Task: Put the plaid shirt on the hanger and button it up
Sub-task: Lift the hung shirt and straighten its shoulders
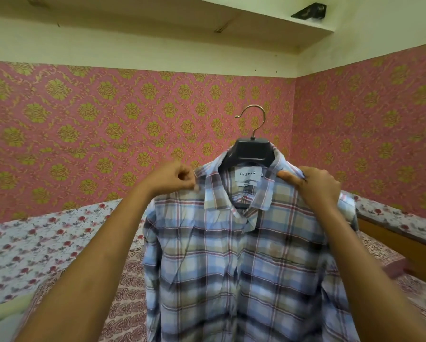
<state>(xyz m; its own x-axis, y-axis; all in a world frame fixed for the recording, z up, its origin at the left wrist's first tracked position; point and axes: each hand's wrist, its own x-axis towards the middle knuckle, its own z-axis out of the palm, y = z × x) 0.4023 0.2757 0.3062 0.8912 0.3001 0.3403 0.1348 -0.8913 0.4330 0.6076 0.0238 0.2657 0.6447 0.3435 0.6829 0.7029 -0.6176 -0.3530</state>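
Observation:
A blue, tan and maroon plaid shirt [244,255] hangs in front of me on a dark plastic hanger [252,150] with a metal hook. The hanger's neck shows inside the collar above a white label. My left hand [175,178] pinches the shirt at its left shoulder beside the collar. On the shirt's right shoulder, my right hand [315,181] grips the fabric with the thumb lying on top. The front placket lies closed down the middle; the collar's top is open. I cannot make out individual buttons.
A bed with a floral sheet [34,243] and a patterned cover [128,292] lies below. A wooden headboard edge [392,233] runs at the right. Pink and gold wallpaper covers the walls, and a shelf [231,23] juts out above.

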